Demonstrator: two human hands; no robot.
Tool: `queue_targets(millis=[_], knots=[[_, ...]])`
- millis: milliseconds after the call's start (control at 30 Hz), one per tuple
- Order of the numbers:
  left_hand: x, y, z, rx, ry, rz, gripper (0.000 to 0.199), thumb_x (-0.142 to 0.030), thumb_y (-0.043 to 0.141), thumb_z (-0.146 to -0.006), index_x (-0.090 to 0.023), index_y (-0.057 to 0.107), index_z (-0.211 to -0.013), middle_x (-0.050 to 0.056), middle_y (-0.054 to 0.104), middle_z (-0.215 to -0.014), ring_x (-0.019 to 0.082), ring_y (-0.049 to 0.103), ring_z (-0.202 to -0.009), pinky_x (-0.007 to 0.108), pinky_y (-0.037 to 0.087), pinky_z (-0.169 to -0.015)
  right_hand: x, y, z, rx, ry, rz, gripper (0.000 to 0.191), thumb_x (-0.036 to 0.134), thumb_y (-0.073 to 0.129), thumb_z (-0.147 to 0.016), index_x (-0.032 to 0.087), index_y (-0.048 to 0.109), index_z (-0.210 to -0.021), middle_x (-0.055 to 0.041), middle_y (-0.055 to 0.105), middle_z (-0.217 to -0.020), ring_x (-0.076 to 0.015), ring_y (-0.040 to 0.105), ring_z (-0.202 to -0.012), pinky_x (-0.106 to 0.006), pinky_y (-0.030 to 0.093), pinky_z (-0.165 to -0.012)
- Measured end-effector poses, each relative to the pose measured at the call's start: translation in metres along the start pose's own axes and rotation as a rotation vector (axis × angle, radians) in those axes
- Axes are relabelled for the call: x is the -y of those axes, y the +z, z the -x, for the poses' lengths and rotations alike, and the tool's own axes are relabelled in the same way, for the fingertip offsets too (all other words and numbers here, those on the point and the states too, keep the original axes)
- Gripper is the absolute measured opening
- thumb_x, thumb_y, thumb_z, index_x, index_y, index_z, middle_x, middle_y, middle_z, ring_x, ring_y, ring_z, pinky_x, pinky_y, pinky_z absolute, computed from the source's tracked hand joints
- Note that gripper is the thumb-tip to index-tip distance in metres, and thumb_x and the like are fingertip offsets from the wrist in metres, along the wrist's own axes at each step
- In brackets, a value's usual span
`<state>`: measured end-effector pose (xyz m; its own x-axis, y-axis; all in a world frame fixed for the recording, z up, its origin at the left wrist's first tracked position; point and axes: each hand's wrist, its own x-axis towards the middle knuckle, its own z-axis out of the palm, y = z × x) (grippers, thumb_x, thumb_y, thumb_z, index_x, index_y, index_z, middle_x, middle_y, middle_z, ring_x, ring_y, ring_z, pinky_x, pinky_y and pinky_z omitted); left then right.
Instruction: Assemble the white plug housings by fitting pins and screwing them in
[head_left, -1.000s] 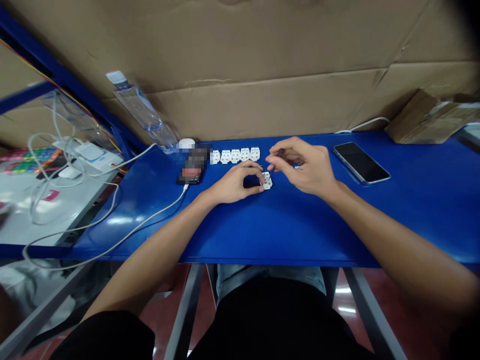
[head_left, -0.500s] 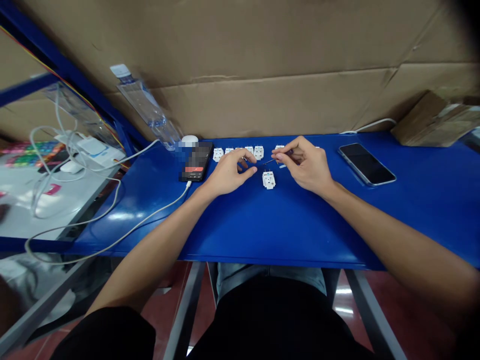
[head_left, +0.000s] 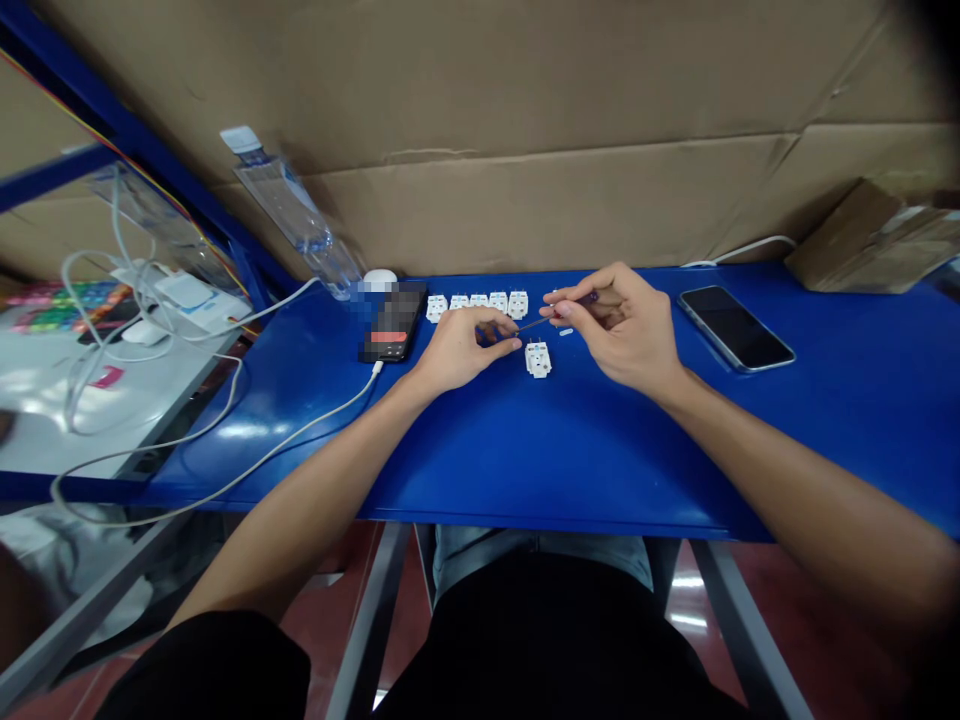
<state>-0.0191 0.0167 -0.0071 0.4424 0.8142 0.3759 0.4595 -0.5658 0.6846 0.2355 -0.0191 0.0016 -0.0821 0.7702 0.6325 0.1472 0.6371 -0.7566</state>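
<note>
The right hand (head_left: 628,328) clamps a thin tool (head_left: 535,324), its tip at the left hand (head_left: 459,348) (whether closed, I cannot tell). A white module (head_left: 537,360) lies nearby.

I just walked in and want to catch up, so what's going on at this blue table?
A person is working with both bare hands over the blue table. The right hand holds a thin tool, its tip close to the fingertips of the left hand; whether those fingers pinch something small is unclear. One white part lies just in front of the hands, untouched, and similar white parts stand in a row behind the left hand.
</note>
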Motion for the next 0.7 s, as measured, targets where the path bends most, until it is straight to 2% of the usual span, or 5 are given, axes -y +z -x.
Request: queue_targets(millis=[200,333,433,567,700], knots=[[0.0,0.0,0.0,0.014,0.041,-0.042,0.012,-0.036,0.08,-0.1,-0.026,0.086,-0.101,0.003,0.087,-0.098,0.02,0.077,-0.087,0.038,0.061,-0.087,0.0,-0.002,0.0,0.03,0.005,0.032,0.029,0.053,0.081,-0.105,0.026,0.072,-0.112,-0.004,0.089,-0.113,-0.0229,0.09,-0.096,-0.042,0.078,-0.093],[-0.006,-0.001,0.0,0.048,0.092,-0.059,0.011,-0.033,0.079,-0.103,-0.026,0.086,-0.103,0.003,0.087,-0.101,0.021,0.078,-0.092,0.04,0.06,-0.091,0.004,-0.005,0.0,0.067,-0.061,0.101,0.026,0.051,0.08,-0.106,0.028,0.076,-0.117,-0.002,0.089,-0.113,-0.0228,0.09,-0.097,-0.041,0.077,-0.094],[-0.015,0.001,0.002,0.073,0.135,-0.032,0.012,-0.036,0.08,-0.104,-0.026,0.086,-0.102,0.003,0.088,-0.104,0.024,0.079,-0.099,0.045,0.06,-0.101,0.014,-0.01,-0.002,0.126,-0.123,0.169,0.027,0.047,0.073,-0.111,0.032,0.078,-0.132,-0.0023,0.088,-0.127,-0.0227,0.089,-0.1,-0.041,0.077,-0.094],[-0.023,0.004,0.005,0.114,0.139,0.013,0.014,-0.04,0.082,-0.103,-0.027,0.087,-0.098,0.004,0.088,-0.106,0.026,0.079,-0.103,0.05,0.059,-0.108,0.026,-0.013,-0.004,0.293,-0.139,0.22,0.049,0.04,0.059,-0.115,0.036,0.061,-0.165,-0.004,0.08,-0.152,-0.0231,0.088,-0.108,-0.045,0.075,-0.103],[-0.019,0.007,0.006,0.132,0.132,0.002,0.013,-0.041,0.083,-0.103,-0.029,0.089,-0.098,0.004,0.088,-0.103,0.026,0.078,-0.103,0.052,0.058,-0.111,0.029,-0.011,-0.002,0.294,-0.107,0.233,0.051,0.032,0.062,-0.112,0.035,0.062,-0.163,-0.0037,0.082,-0.147,-0.0235,0.089,-0.105,-0.044,0.076,-0.101]])
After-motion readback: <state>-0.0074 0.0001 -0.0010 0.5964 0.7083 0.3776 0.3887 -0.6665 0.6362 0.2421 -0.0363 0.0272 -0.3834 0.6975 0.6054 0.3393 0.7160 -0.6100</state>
